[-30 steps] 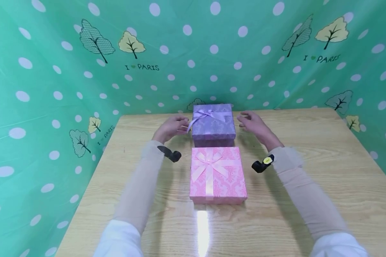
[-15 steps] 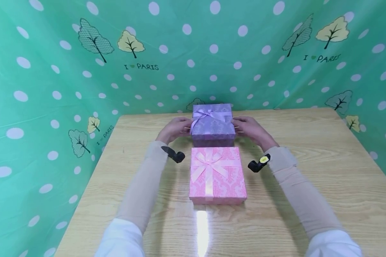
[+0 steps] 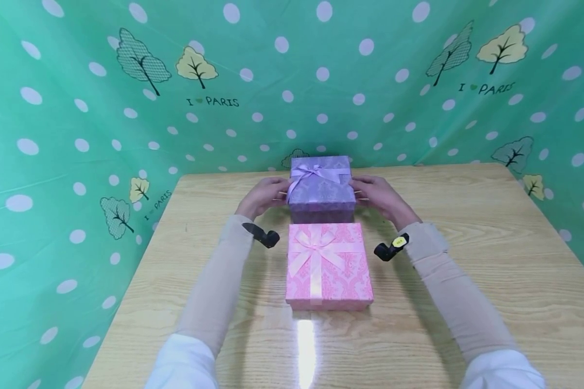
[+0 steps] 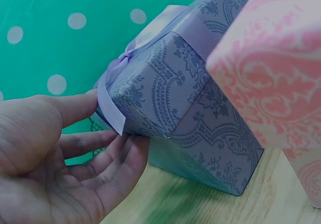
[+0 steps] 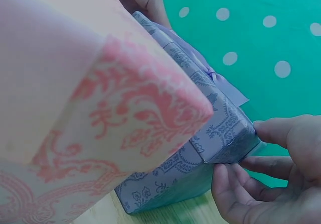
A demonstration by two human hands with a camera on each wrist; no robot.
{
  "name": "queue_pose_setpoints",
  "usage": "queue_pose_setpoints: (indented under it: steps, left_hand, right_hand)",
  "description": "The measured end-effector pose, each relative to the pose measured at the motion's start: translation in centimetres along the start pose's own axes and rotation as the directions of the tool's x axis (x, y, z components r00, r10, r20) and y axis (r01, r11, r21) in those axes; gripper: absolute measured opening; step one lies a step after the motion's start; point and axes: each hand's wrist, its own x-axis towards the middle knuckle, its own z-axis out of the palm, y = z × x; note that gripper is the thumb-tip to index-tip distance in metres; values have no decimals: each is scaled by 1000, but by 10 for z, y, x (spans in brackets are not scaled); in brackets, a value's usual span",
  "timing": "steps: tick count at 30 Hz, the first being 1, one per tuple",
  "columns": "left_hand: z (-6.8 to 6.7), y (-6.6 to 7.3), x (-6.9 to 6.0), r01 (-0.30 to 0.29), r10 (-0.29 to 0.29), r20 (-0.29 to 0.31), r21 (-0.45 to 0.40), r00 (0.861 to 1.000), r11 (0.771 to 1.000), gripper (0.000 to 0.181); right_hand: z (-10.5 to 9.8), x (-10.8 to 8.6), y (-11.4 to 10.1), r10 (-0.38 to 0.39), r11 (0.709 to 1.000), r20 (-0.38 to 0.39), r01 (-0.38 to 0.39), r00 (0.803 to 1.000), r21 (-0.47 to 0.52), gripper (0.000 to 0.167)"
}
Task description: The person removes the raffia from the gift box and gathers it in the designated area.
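A purple gift box point(image 3: 321, 189) with a lilac ribbon bow stands at the back of the table, its lid point(image 4: 165, 78) seated on its body. My left hand point(image 3: 266, 195) grips the lid's left side, thumb on the lid and fingertips under its rim, as the left wrist view shows. On the opposite side my right hand point(image 3: 379, 197) holds the lid likewise, its fingers point(image 5: 228, 194) at the rim. A pink patterned gift box point(image 3: 340, 281) with a pale pink bow sits just in front, between my forearms. It covers part of the purple box in the right wrist view.
Both boxes stand on a light wooden table point(image 3: 471, 243). A green polka-dot cloth point(image 3: 389, 48) hangs close behind the purple box and along the sides. Each wrist carries a small black camera point(image 3: 391, 248).
A second ago both hands were beside the purple box with gaps. They have moved inward and taken hold of its lid's sides. The boxes have stayed in place.
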Motion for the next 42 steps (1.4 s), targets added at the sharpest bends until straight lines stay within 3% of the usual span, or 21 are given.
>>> queue_pose_setpoints:
  steps: [12, 20, 33, 39, 42]
  left_hand:
    - [-2, 6, -2, -33, 33, 0, 19, 999, 999, 42]
    - [-1, 18, -7, -42, 42, -22, 9, 999, 999, 47]
    - [-4, 40, -22, -114, 113, -55, -10, 992, 993, 47]
    - [-6, 48, -29, -152, 156, -110, 41, 982, 988, 46]
    - [-8, 50, -33, -169, 177, -110, 77, 978, 983, 48]
  right_hand:
    - [-2, -1, -7, -12, 1000, -11, 12, 1000, 11, 53]
    - [-4, -7, -19, -38, 999, -17, 38, 999, -31, 57]
    - [-2, -14, -44, -110, 993, -72, 106, 991, -60, 61]
    - [4, -17, -52, -140, 987, -102, 131, 985, -93, 62]
    - [5, -19, -54, -154, 982, -107, 141, 982, -123, 61]
